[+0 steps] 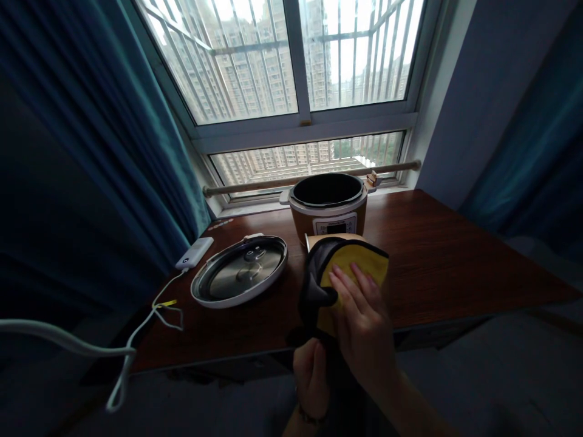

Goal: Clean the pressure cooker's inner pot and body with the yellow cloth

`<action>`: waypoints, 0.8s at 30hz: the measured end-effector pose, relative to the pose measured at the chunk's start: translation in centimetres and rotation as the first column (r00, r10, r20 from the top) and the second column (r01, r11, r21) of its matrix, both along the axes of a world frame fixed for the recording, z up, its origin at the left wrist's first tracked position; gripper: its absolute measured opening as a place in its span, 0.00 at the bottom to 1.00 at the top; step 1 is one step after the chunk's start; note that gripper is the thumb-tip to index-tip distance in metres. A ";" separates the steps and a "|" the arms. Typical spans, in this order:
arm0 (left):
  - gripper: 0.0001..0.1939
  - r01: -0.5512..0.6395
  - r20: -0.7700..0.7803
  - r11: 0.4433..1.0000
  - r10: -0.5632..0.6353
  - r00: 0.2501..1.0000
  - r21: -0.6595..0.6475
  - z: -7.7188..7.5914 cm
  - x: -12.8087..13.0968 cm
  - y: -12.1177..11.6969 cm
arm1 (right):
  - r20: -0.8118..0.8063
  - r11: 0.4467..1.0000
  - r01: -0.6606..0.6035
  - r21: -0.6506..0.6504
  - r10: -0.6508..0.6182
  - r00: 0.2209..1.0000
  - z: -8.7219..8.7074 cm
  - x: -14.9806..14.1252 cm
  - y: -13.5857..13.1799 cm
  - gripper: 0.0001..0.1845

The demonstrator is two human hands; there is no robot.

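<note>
My right hand (pixel 364 309) presses its fingers over a yellow and grey cloth (pixel 350 261) with a dark edge. Behind the cloth's top edge shows a strip of a tan-coloured thing (pixel 334 238) with a pale rim; most of it is covered. My left hand (pixel 312 370) is closed in a fist just below the cloth, and what it grips is lost in the dark. Beyond the cloth stands an electric cooker (pixel 328 212), uncovered, with a dark inside and a control panel in front. A round lid (pixel 241 273) lies on the table at left, its metal inner side up.
The brown wooden table (pixel 432 255) reaches to the window sill. At its left side lie a white power bank (pixel 195 253) and a white cable (pixel 150 315), which hangs over the edge. A horizontal rail (pixel 273 184) crosses the window; blue curtains (pixel 136 91) hang at the sides.
</note>
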State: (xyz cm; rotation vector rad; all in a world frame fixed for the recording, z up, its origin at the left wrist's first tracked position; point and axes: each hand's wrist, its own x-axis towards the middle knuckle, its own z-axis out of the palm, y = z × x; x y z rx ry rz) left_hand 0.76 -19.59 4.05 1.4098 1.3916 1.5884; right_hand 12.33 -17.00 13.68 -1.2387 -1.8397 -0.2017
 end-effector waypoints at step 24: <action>0.20 0.359 -0.480 0.845 -0.142 0.865 0.396 -3.9 -2.6 2.5 | -0.665 0.980 0.046 -0.194 -0.166 0.728 -7.0 3.8 0.2 0.26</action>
